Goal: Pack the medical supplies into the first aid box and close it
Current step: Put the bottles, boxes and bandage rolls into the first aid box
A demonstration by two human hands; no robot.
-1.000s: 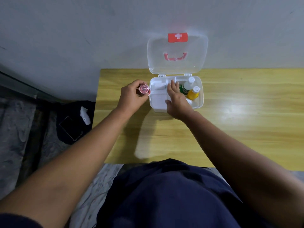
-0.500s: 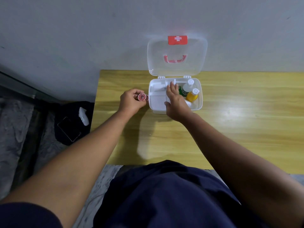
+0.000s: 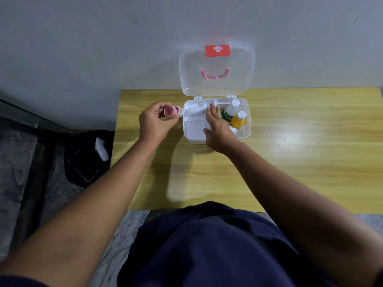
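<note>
A white first aid box (image 3: 247, 129) stands open at the table's far edge, its clear lid (image 3: 216, 83) with a red cross label leaning upright against the wall. Inside on the right stand a white bottle (image 3: 232, 109) and a yellow bottle (image 3: 238, 120). A white tray (image 3: 194, 125) fills the box's left side. My left hand (image 3: 154, 124) holds a small pink round container (image 3: 171, 111) just left of the box. My right hand (image 3: 217, 129) lies flat, fingers together, on the tray's middle divider, hiding part of the contents.
The box sits on a yellow wooden table (image 3: 300, 158) against a grey wall. Left of the table, on the floor, lies a dark cloth with a phone (image 3: 81, 168) and a small white object (image 3: 102, 149). My dark blue clothing fills the bottom of the view.
My left hand has kept the pink container close to the box's left side, shifting only slightly. My right hand stays on the tray.
</note>
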